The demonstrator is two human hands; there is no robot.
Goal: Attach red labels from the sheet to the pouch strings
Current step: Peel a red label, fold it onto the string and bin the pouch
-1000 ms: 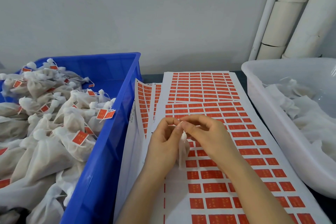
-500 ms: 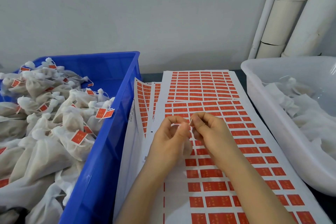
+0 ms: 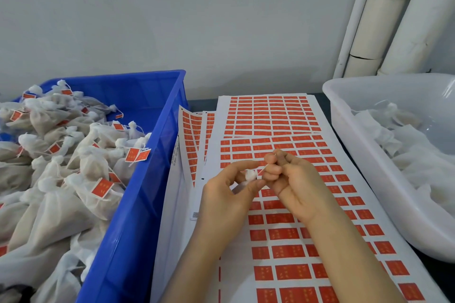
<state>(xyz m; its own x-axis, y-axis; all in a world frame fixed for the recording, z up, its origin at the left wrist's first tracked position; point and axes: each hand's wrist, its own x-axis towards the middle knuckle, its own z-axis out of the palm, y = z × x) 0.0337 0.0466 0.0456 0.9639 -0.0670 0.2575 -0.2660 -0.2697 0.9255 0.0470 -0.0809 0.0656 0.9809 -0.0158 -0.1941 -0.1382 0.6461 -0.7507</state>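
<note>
Now, in the head view, the two hands work just above the label sheet (image 3: pixel 242 261), which lies in the middle of the bench (image 3: pixel 200 103) and runs from its near edge toward the far edge over other sheets.

The left hand (image 3: pixel 229 197) pinches the gathered neck of a small white pouch (image 3: pixel 250 175) between thumb and forefinger, with the other fingers loosely curled. The right hand (image 3: pixel 298 187) has its fingers curled in, and their tips nip the end of the string (image 3: pixel 264 169), which runs as a short, taut line from the pouch neck up to them.

A second ago the fingertips of both hands were bunched together over the pouch. Since then they have drawn slightly apart, so the string is now pulled clear and straight.

I judge this exposes the string for a label. A red fleck shows beside it, but against the red sheet I cannot tell whether a label is already stuck on.

At the left edge, a blue crate (image 3: pixel 138 204) holds labelled pouches (image 3: pixel 81 179). At the right edge, a white tub (image 3: pixel 369 155) holds plain pouches (image 3: pixel 413 155), so many remain to be done.
</note>
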